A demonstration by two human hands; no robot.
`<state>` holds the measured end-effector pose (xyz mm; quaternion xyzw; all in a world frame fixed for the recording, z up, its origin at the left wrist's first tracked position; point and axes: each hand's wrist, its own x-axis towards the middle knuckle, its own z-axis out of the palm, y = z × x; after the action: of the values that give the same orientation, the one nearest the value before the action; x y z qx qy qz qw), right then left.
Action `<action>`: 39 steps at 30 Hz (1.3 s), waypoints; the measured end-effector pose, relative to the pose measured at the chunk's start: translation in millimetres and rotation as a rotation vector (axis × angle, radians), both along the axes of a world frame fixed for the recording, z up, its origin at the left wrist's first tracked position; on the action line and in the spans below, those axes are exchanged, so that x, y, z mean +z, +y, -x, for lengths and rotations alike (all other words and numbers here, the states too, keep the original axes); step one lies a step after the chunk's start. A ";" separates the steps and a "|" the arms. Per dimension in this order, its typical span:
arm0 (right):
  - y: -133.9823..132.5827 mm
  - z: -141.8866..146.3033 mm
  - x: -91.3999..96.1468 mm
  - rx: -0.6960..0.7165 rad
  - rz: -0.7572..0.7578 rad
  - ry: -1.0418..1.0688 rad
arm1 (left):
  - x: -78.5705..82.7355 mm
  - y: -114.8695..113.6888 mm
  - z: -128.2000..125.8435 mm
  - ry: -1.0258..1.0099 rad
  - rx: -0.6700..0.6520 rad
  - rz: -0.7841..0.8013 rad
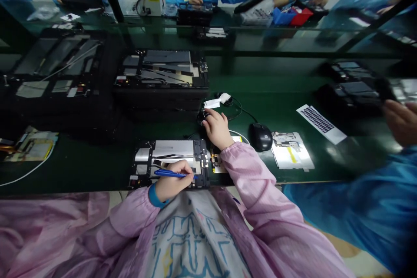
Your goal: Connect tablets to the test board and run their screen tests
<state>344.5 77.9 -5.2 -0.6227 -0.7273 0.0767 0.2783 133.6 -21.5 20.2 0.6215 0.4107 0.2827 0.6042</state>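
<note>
My left hand [174, 179] is closed around a slim blue pen-shaped tool [170, 173]. Its tip points right, over the lower right part of an opened tablet-like device [174, 147] with a silver battery and black frame. Farther forward, my right hand [217, 128] has its thumb and finger bent around a small dark object [202, 116], partly hidden by the fingers. Below my right wrist lies a circuit board [215, 160] with yellow tape, partly covered by the sleeve. A black mouse [261, 136] rests to the right of that hand.
Stacked opened devices [163, 69] stand at the back left, with a larger stack [55, 69] beside them. A metal plate [293, 151] and a keyboard-patterned strip [321, 124] lie on the right. A co-worker's hand [402, 119] reaches in there. Other people work behind the bench.
</note>
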 end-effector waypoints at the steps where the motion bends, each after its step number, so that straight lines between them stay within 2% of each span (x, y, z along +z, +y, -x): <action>1: -3.8 1.4 4.2 -0.007 -0.020 0.047 | 1.3 -1.3 1.9 -0.046 0.016 0.013; 4: -29.6 10.6 20.7 0.055 -0.119 0.215 | 9.1 -5.8 11.6 -0.218 0.124 0.000; 8: -79.1 30.9 42.8 0.396 -0.111 0.437 | 20.0 -8.0 27.3 -0.391 0.302 -0.066; 10: -96.9 39.7 49.8 0.473 -0.080 0.489 | 21.9 -7.4 32.1 -0.415 0.331 -0.073; 13: -109.1 47.5 54.9 0.483 -0.038 0.487 | 21.0 -8.4 34.2 -0.409 0.322 -0.060; 19: -116.4 56.6 58.2 0.534 -0.025 0.402 | 19.5 -17.5 34.1 -0.350 0.241 -0.094; 23: -127.5 68.2 56.0 0.574 0.061 0.435 | 19.9 -23.4 41.8 -0.216 0.156 -0.232; 25: -132.9 70.8 51.9 0.590 0.086 0.434 | 19.6 -25.3 51.1 -0.161 0.103 -0.297; 27: -136.7 67.5 44.4 0.572 0.081 0.393 | 19.1 -24.5 66.6 -0.144 0.110 -0.304; 29: -138.6 58.3 31.9 0.442 0.058 0.306 | 17.7 -20.1 88.2 -0.137 0.252 -0.302; 31: -139.6 46.4 13.6 0.204 0.044 0.197 | 14.4 -13.5 111.9 -0.103 0.490 -0.316; 33: -140.4 37.0 -8.5 0.008 0.076 0.114 | 8.3 -8.1 131.2 -0.063 0.652 -0.292; 36: -141.8 33.7 -38.0 -0.020 0.166 0.145 | -3.5 -6.8 142.3 -0.073 0.694 -0.163; 39: -142.9 39.3 -47.8 -0.007 0.235 0.292 | -10.3 -10.5 135.8 -0.121 0.683 -0.077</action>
<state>305.2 -65.0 -53.0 -0.6358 -0.6629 0.2496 0.3065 -2.2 -32.0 9.9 0.4528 0.5474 0.5202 0.4742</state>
